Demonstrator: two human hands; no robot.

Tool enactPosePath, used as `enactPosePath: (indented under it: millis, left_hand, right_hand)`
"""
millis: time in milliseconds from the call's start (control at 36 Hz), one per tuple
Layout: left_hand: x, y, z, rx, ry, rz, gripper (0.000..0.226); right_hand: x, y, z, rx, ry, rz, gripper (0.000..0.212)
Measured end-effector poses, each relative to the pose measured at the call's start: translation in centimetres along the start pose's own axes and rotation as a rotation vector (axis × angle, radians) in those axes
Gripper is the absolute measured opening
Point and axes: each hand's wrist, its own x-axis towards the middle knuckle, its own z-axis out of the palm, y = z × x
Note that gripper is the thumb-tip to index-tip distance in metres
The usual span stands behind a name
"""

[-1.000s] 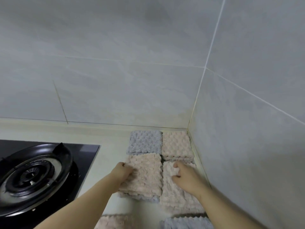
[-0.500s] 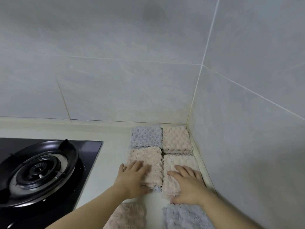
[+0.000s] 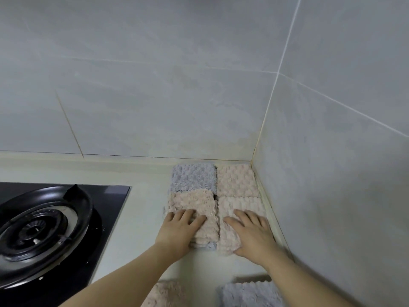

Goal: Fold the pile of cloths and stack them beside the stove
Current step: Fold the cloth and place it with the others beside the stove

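Hands (image 3: 179, 232) (image 3: 252, 235) flat on pink cloths (image 3: 190, 202)

The single head camera is looking forward and down from behind the left hand (image 3: 180, 232) and right hand (image 3: 251, 234), sitting near them and facing the wall corner (image 3: 264, 120) beyond; the stove (image 3: 44, 229) is showing left of the left hand.
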Motion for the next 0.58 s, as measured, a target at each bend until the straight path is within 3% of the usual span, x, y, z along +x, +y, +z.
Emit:
enactPosePath:
  millis: [194, 306, 417, 444, 500, 556, 583]
  left_hand:
    - [0.1, -0.4, -1.0, 0.003, -0.023, 0.065, 0.099]
    - [-1.3, -0.3, -1.9, -0.164, -0.192, 0.04, 0.096]
    - [-3.8, -0.6, -3.9, -0.335, -0.097, 0.042, 0.097]
    - [-4.3, -0.7, -4.2, -0.375, -0.054, 0.033, 0.09]
    - [-5.2, -1.0, -4.6, -0.516, -0.062, 0.001, 0.051]
    - [-5.9, -1.1, -5.0, -0.584, -0.237, -0.019, 0.022]
    - [-6.3, -1.1, -5.2, -0.573, -0.339, -0.012, 0.026]
  right_hand:
    - [0.4, 0.0, -0.4, 0.01, -0.037, -0.001, 0.082]
    - [-0.9, -0.7, -1.3, 0.078, -0.052, -0.04, 0.086]
    - [-3.0, -1.6, -2.8, 0.178, 0.049, -0.091, 0.058]
    - [-3.4, -1.9, -2.9, 0.245, 0.063, -0.084, 0.044]
    - [-4.2, -2.2, -3.0, 0.41, -0.001, -0.036, 0.019]
    - [-4.9, -2.6, -2.9, 0.586, -0.138, 0.014, 0.018]
    - [-5.2, -2.7, -2.9, 0.658, -0.214, 0.032, 0.019]
